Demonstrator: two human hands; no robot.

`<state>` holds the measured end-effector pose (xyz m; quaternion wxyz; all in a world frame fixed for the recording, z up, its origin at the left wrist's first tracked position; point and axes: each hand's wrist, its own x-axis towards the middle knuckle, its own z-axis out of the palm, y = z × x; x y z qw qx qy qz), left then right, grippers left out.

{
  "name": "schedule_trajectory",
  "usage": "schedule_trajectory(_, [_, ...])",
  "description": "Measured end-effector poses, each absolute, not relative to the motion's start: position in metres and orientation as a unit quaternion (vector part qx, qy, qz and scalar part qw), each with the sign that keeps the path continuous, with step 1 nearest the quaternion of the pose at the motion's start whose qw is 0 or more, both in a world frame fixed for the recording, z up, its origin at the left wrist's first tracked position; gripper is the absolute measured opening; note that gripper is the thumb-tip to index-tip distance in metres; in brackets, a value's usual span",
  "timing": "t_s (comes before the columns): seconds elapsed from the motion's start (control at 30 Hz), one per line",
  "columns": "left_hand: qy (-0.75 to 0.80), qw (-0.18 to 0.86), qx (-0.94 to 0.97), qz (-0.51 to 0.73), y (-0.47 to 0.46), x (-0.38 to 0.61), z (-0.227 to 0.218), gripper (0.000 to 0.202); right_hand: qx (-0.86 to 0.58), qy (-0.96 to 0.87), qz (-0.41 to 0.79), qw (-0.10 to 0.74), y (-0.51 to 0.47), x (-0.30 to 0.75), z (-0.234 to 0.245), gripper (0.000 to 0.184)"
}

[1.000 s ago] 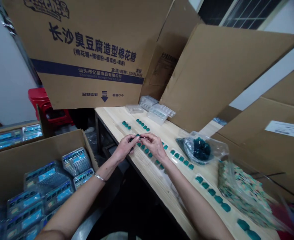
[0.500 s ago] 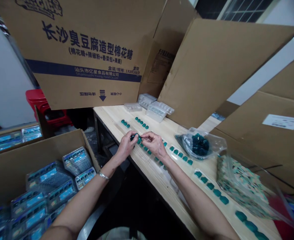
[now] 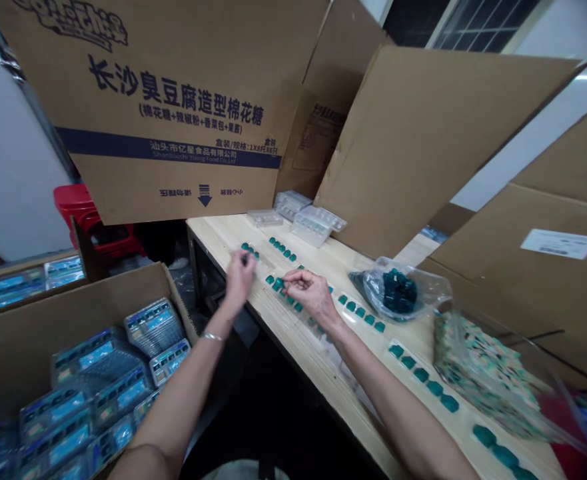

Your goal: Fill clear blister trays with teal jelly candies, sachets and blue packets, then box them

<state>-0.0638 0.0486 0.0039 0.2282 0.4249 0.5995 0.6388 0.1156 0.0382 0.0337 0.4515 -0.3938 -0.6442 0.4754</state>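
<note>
My left hand (image 3: 240,280) is closed and slightly blurred, with a small dark piece showing between thumb and fingers. It is over the table's near edge, beside a short row of dark green faceted pieces (image 3: 250,250) at the far end. My right hand (image 3: 309,293) pinches a green faceted piece (image 3: 278,285) at its fingertips, just above another row of such pieces (image 3: 293,303) set in a clear tray. More rows (image 3: 362,311) run along the table to the right of this hand, partly hidden by the forearm.
Clear plastic trays (image 3: 313,225) stand at the table's back. A clear bag of dark green pieces (image 3: 400,291) and a bag of patterned bits (image 3: 483,367) lie at right. Left, a carton (image 3: 168,293) holds blue packs. Large cardboard sheets (image 3: 183,73) stand behind; a red stool (image 3: 70,197) is beyond.
My left hand has moved away from the right one, left and a little upward, with the dark piece in it. My right hand has stayed nearly in place over the row.
</note>
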Motion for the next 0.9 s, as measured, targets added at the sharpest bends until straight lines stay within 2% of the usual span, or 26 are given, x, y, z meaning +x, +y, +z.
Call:
schedule_trajectory(0.13, [0.593,0.27,0.424,0.629,0.042,-0.089,0.006,0.027,-0.392,-0.59,0.548,0.445,0.033,0.128,0.037,0.025])
schedule_trajectory(0.23, [0.513,0.407,0.473,0.59,0.026,-0.072,0.004,0.033,-0.387,-0.534,0.59,0.465,0.039,0.127,0.038,0.032])
schedule_trajectory(0.33, [0.442,0.507,0.473,0.569,0.013,-0.044,0.002,0.035,-0.378,-0.513,0.598,0.486,0.044,0.121,0.037,0.034])
schedule_trajectory(0.43, [0.419,0.533,0.469,0.566,0.008,-0.026,0.002,0.035,-0.37,-0.534,0.573,0.499,0.042,0.116,0.036,0.03])
schedule_trajectory(0.7, [0.487,0.457,0.508,0.544,0.009,-0.02,0.006,0.032,-0.387,-0.581,0.515,0.498,0.042,0.118,0.031,0.022])
schedule_trajectory(0.9, [0.496,0.285,0.604,0.555,0.01,-0.023,0.009,0.015,-0.345,-0.778,0.263,0.455,0.043,0.124,0.03,0.011])
